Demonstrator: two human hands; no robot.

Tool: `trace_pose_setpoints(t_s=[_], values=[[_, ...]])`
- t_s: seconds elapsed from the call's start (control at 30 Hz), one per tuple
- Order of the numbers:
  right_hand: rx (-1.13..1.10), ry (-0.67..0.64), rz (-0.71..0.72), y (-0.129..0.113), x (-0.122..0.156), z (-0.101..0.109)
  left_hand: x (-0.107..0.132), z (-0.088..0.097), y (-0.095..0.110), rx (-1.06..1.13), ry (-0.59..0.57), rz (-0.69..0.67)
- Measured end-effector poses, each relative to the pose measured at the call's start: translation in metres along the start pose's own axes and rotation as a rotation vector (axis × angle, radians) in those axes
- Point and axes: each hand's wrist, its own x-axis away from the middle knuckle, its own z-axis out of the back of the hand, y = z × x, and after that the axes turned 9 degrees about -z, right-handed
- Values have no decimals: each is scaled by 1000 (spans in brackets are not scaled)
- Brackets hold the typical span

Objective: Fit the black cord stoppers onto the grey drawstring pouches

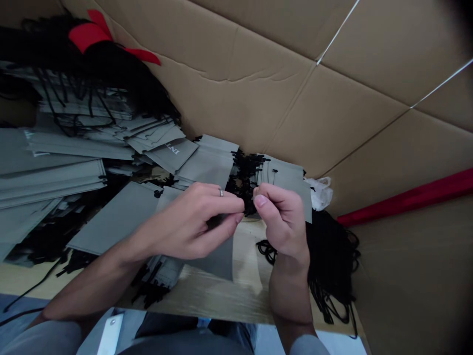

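Note:
My left hand (197,217), with a ring on one finger, is closed in a pinch, thumb against fingertips. Close by on its right, my right hand (283,217) has its thumb pressed onto curled fingers. Whatever either hand holds is too small or too hidden to make out. Below my left hand lies a flat grey paper piece (218,259), partly covered by that hand. Just beyond the fingertips is a heap of short black cord ends (246,172), beside a stack of grey paper pieces (288,175) with black knots on them.
Stacked grey paper bags (48,182) fill the left, under a black cord bundle (121,64) tied with red ribbon (90,35). More black cords (328,261) lie right on the wooden table (229,296). Cardboard (251,79) walls the back; crumpled clear plastic (321,193) sits against it.

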Motion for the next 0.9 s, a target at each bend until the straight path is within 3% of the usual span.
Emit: trace_pose_setpoints(t_s=[0.13, 0.3, 0.53, 0.67, 0.8, 0.9], values=[[-72, -12, 6, 3, 1, 3, 0, 2, 2, 64, 15, 22], [21, -59, 48, 2, 0, 6, 0, 5, 2, 118, 41, 33], [-33, -36, 260, 4, -3, 2, 0, 5, 1, 92, 19, 32], [-50, -23, 271, 6, 0, 1, 1, 5, 1, 204, 5, 61], [-139, -43, 279, 5, 3, -2, 2, 9, 0, 440, -106, 82], [-136, 0, 249, 3, 4, -3, 1, 10, 1, 421, -78, 119]])
